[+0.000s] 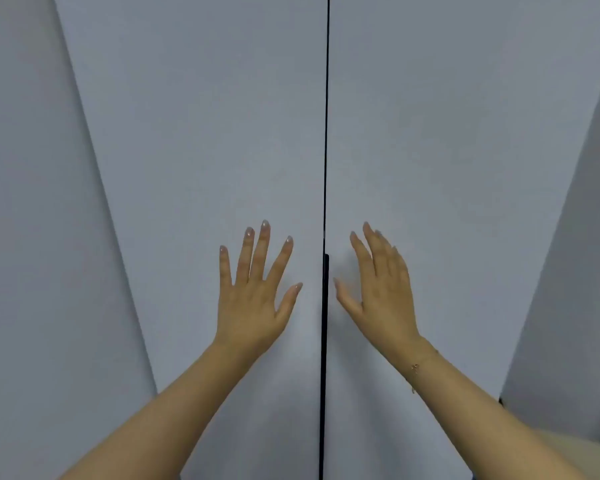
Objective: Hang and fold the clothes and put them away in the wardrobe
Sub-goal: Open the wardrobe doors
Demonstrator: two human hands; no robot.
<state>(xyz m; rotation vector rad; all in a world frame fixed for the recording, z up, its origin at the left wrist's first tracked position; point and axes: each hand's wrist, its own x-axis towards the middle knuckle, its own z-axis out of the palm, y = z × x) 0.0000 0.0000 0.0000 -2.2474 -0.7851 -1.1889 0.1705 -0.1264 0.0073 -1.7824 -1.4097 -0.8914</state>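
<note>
- Wardrobe doors fill nearly the whole head view: 2 pale grey-white panels, the left door [194, 140] and the right door [465, 140], meet at a thin dark vertical seam [326, 133] that runs from the top edge to the bottom edge.
- Both doors stand closed, so the inside of the wardrobe and anything stored in it are hidden; no clothes show anywhere in view.
- A short dark strip [325, 289] sits on the seam at about hand height; whether it is a handle or only a wider part of the gap cannot be told.
- The left hand [253, 299] is opened out flat, its 4 fingers spread and pointing up and its thumb angled toward the seam, with the palm facing the left door just beside the seam. It looks laid against the panel, though contact cannot be confirmed.
- The right hand [381, 289] is also opened out and holds nothing, fingers straight and close together, tilted up and to the left, the thumb reaching toward the seam. It is near the right door, and whether it touches the panel cannot be told.
- A thin bracelet [418, 367] with a small charm circles the right wrist.
- Beyond the outer edges of the 2 doors, further pale panels [32, 202] slant away on the left and on the right.
</note>
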